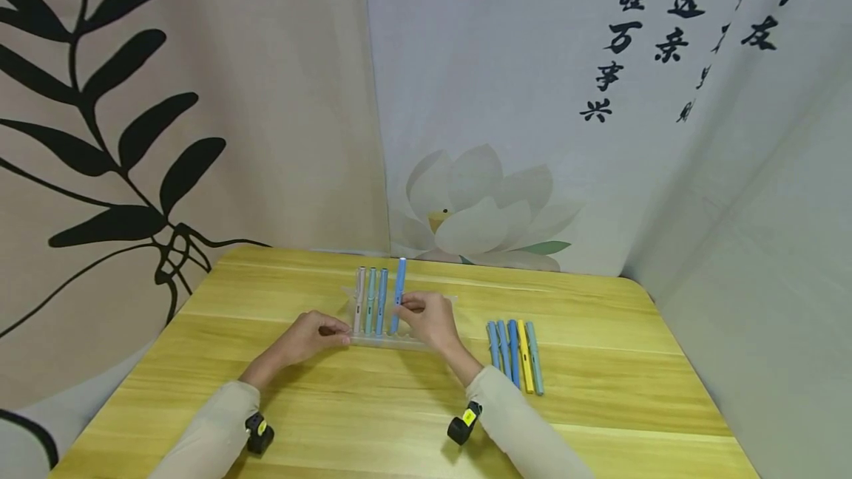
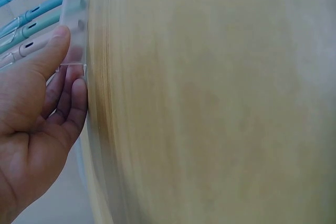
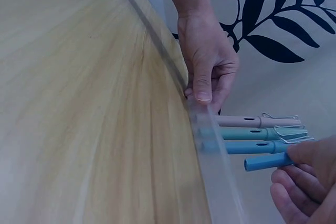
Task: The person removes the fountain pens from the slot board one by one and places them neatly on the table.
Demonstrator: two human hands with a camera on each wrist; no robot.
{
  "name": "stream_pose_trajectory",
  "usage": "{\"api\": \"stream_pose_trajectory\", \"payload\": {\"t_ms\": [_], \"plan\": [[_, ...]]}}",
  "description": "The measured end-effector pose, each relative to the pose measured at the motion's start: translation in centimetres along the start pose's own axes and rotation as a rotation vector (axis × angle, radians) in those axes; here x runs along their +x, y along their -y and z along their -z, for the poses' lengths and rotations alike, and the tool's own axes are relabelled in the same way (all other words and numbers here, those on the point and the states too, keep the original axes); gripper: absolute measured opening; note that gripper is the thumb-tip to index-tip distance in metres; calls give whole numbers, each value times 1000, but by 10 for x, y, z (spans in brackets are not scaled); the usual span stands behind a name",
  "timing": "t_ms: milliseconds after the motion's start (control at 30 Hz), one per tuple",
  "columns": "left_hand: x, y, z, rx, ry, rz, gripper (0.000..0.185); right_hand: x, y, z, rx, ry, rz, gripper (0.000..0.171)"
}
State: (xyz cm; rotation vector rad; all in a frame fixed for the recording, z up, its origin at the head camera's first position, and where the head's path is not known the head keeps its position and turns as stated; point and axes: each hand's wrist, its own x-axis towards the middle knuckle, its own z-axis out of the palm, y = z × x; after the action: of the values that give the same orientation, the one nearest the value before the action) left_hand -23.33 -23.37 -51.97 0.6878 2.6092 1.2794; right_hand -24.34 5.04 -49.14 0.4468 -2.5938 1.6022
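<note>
A clear plastic pen rack (image 1: 389,341) stands on the wooden table (image 1: 279,390). Three pens stand upright in it: pink (image 1: 359,300), teal (image 1: 370,300) and blue (image 1: 381,300). My right hand (image 1: 426,316) pinches a fourth, light blue pen (image 1: 399,294) that stands higher in the rack. In the right wrist view that pen (image 3: 265,162) points at the rack (image 3: 212,150) under my fingers (image 3: 307,174). My left hand (image 1: 313,333) grips the rack's left end, thumb (image 2: 52,51) on top of the rack (image 2: 76,22).
Several loose pens (image 1: 514,353), blue, yellow and teal, lie side by side on the table to the right of the rack. Printed cloth backdrops hang behind and beside the table. The near edge of the table is close to my sleeves.
</note>
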Motion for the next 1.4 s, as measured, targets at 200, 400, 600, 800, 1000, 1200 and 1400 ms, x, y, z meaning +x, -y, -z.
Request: {"api": "stream_pose_trajectory", "payload": {"t_ms": [200,400,600,800,1000,1200,1400], "plan": [[-1,0,-1,2,-4,-7,25,-6,2,15,-4,-14,25,24],[-1,1,-2,3,-7,-10,25,-13,3,32,-5,-23,13,26],[-1,2,-3,7,-5,-4,24,-21,1,49,1,-57,6,25],[0,1,-2,7,-6,-21,25,-31,-3,64,16,-107,-9,22],[1,0,-2,4,-8,-14,24,-40,-9,76,30,-148,-17,21],[0,-1,-1,10,-2,-11,26,-47,-12,88,15,-177,-10,23],[0,-3,0,6,-1,2,26,-55,-14,102,-2,-194,-42,26]]}}
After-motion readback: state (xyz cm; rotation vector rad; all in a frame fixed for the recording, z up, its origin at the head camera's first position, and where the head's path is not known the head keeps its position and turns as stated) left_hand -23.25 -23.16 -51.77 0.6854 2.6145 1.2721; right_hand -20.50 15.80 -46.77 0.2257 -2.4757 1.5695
